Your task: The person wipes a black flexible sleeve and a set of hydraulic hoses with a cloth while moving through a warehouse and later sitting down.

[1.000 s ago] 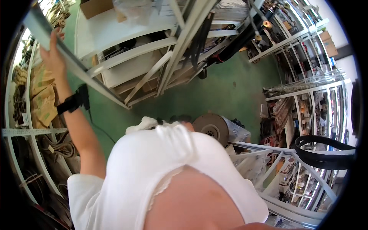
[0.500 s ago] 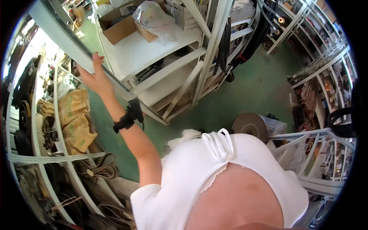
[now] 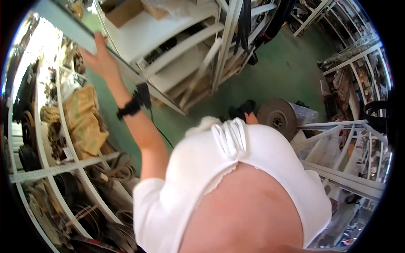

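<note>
My left hand (image 3: 101,61) is at the upper left, gripping a broad pale-grey shelf post (image 3: 69,27). One finger reaches over the post's dark edge and the thumb lies along the near side; the other fingers are mostly hidden. A black strap with a small box (image 3: 134,103) sits on my left wrist, and a thin cable hangs from it. Past the front of my white shirt, a small patch of skin (image 3: 251,118) shows beside a black object (image 3: 241,109). It may be part of my right hand; its fingers cannot be made out.
A white-topped metal rack (image 3: 168,29) holds an open cardboard box (image 3: 124,12). A round grey-brown disc (image 3: 276,118) stands on the green floor (image 3: 291,69). Shelves with belts (image 3: 120,166) and tan sacks (image 3: 86,122) line the left; more white metal racks (image 3: 337,173) stand at right.
The view has shifted, and the rack and my left hand sit higher in it. My left hand stays on the post. Skin and a black object have appeared beside the disc.
</note>
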`<action>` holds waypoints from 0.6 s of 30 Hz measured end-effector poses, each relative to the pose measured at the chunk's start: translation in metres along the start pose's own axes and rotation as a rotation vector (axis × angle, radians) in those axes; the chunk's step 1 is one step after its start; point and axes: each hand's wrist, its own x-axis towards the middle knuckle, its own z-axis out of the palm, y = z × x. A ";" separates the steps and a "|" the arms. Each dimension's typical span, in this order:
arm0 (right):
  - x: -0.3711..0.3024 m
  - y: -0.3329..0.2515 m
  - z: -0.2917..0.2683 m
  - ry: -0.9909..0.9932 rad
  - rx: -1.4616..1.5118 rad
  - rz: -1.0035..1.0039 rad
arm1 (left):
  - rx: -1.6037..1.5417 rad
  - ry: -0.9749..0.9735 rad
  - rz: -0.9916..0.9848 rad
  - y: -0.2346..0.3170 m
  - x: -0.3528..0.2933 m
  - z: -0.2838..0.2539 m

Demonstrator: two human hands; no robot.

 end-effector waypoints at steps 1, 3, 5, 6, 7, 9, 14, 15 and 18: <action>-0.005 -0.004 -0.003 -0.032 -0.003 -0.013 | -0.052 -0.002 0.032 0.005 0.001 -0.006; -0.016 0.009 -0.008 -0.040 0.003 0.036 | -0.078 -0.018 0.014 0.001 -0.004 0.014; -0.016 0.013 -0.006 -0.064 -0.022 0.029 | -0.066 -0.009 0.031 0.004 -0.003 0.013; -0.017 0.013 -0.006 -0.084 -0.021 0.022 | -0.063 -0.013 0.049 0.004 -0.003 0.012; -0.020 0.013 -0.006 -0.070 -0.009 0.015 | -0.061 -0.010 0.047 0.005 -0.004 0.011; -0.030 0.012 -0.009 -0.042 0.016 0.008 | -0.028 -0.020 -0.001 0.008 -0.006 0.011; -0.034 -0.019 -0.029 0.153 0.038 -0.136 | 0.250 0.009 0.075 0.013 -0.038 0.004; -0.035 -0.028 -0.040 0.198 0.083 -0.224 | 0.436 0.046 0.158 0.012 -0.055 0.004; -0.038 -0.074 -0.085 0.247 0.095 -0.355 | 0.698 0.082 0.389 -0.001 -0.125 0.009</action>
